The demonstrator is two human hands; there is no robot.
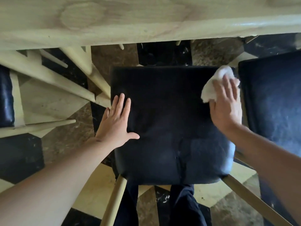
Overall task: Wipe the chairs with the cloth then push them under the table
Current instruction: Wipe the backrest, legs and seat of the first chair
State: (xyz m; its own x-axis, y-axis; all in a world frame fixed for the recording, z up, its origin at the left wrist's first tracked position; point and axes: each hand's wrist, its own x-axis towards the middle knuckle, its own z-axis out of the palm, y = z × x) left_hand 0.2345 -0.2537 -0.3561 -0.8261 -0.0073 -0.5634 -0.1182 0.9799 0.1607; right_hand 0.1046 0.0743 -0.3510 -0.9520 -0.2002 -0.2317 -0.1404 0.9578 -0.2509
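A chair with a black padded seat (169,128) and pale wooden legs stands right below me, pulled out from the light wooden table (130,22). My left hand (116,123) lies flat and empty on the seat's left edge, fingers spread. My right hand (225,105) presses a crumpled white cloth (216,82) onto the seat's far right corner. A second chair with a black seat (273,101) stands close on the right. A third chair (6,98) with pale legs lies partly under the table at the left.
The floor (65,141) is tiled in black, brown and cream marble. The table's edge runs across the top of the view. My dark trouser legs (179,206) stand just behind the middle chair, between its rear legs.
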